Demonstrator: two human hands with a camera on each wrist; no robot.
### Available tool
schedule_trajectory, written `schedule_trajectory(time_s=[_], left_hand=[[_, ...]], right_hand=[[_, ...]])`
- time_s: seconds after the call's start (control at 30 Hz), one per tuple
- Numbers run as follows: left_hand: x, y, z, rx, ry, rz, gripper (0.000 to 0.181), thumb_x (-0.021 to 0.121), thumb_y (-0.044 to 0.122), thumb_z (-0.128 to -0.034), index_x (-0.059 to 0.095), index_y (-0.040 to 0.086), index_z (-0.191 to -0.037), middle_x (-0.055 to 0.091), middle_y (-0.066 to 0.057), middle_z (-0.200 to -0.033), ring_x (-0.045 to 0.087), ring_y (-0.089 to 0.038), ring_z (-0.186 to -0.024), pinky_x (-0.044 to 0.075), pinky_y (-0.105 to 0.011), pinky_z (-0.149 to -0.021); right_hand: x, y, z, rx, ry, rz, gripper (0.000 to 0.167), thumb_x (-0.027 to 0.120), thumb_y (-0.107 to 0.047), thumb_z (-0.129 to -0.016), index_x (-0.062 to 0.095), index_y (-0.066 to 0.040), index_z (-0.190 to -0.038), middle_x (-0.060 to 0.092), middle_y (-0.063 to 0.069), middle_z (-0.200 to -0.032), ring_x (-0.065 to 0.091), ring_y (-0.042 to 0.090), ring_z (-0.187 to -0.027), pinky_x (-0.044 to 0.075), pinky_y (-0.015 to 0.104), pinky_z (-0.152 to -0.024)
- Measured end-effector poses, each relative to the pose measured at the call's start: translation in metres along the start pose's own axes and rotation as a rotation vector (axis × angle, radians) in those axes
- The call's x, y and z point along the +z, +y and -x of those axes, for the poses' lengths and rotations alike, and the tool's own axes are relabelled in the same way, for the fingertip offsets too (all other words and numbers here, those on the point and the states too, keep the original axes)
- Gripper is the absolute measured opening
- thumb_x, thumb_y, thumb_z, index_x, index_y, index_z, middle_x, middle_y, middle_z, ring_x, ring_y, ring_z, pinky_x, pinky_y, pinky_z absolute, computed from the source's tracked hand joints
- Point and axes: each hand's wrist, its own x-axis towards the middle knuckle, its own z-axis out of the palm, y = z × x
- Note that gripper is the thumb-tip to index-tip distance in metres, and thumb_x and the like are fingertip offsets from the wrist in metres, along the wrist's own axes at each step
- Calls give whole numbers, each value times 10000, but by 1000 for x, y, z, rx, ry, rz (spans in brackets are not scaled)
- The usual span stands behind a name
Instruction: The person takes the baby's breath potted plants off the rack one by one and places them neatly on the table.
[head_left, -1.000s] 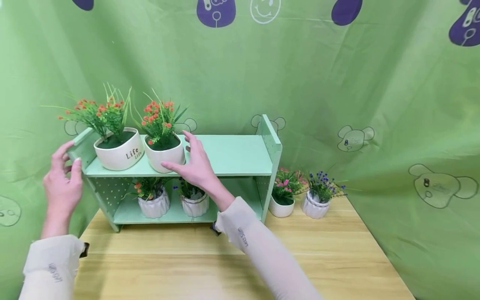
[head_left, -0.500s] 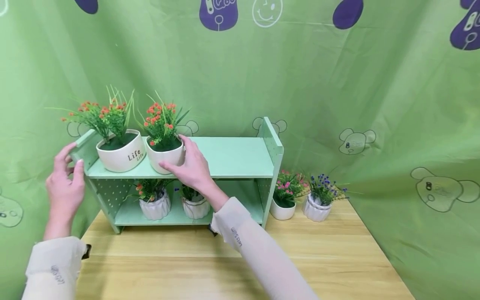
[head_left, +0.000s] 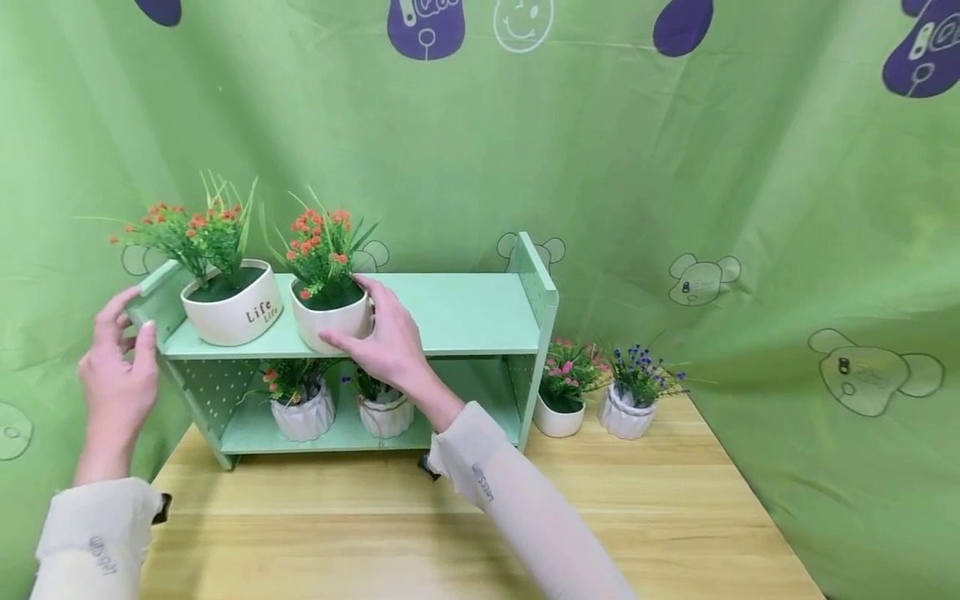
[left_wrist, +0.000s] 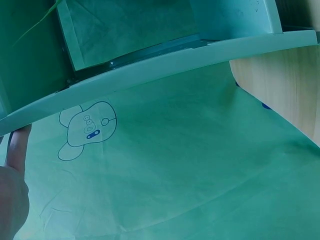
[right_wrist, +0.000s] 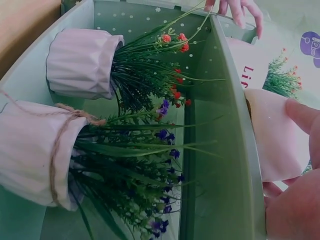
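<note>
Pot (head_left: 330, 326) in right hand (head_left: 392, 340) borders front edge (head_left: 480, 352), shelf (head_left: 476, 312) extending rightward

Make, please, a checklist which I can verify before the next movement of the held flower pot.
1. Right grip around the held pot: ok, thumb on its front.
2. Firmness of left grip on the left end panel: cannot tell, though it touches.
3. Held pot well back from the front edge of the upper board: not ok, it is close.
4. Gap to the "Life" pot: ok, narrow.
5. Lower red-flowered pot and lower blue-flowered pot upright: ok.
</note>
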Motion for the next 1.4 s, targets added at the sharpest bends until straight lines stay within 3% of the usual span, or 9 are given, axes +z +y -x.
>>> schedule_trajectory(time_s=[0.27,0.47,0.7,1.23,1.4], left_hand=[[2,-4,-1,7,8,16,522,469,240,-1097,361,478,-1549,575,-161,-1492,630,-255,-1249,437,40,-688],[-1,-3,-1,-1,3,12,523,455,246,-1101,345,482,-1555,549,-151,-1525,605,-318,-1310,430,47,-682],[-2,-2,-1,3,28,13,515,470,249,-1096,362,474,-1546,549,-142,-1529,633,-180,-1259,429,54,-698],[-2,0,0,-37,-4,6,533,475,253,-1095,343,519,-1537,541,-115,-1541,614,-261,-1315,408,57,-732],[-3,0,0,-38,-3,17,524,477,255,-1094,356,503,-1540,548,-129,-1531,617,-210,-1298,419,48,-745]], right_hand=[[-23,4,15,11,20,-92,906,881,-371,-828,407,-147,-1567,533,84,-1522,605,265,-1288,598,365,-1029],[-39,4,26,13,45,-144,913,904,-296,-810,411,-125,-1559,516,96,-1536,554,261,-1358,558,380,-1100],[-46,4,35,8,37,-143,913,904,-287,-807,413,-134,-1561,500,83,-1552,536,252,-1372,554,371,-1106],[-64,10,69,-17,64,-205,898,933,-228,-767,471,-152,-1533,570,59,-1469,592,249,-1289,604,368,-1028],[-71,13,83,1,78,-234,890,949,-209,-742,498,-137,-1507,615,72,-1411,639,243,-1218,608,319,-1010]])
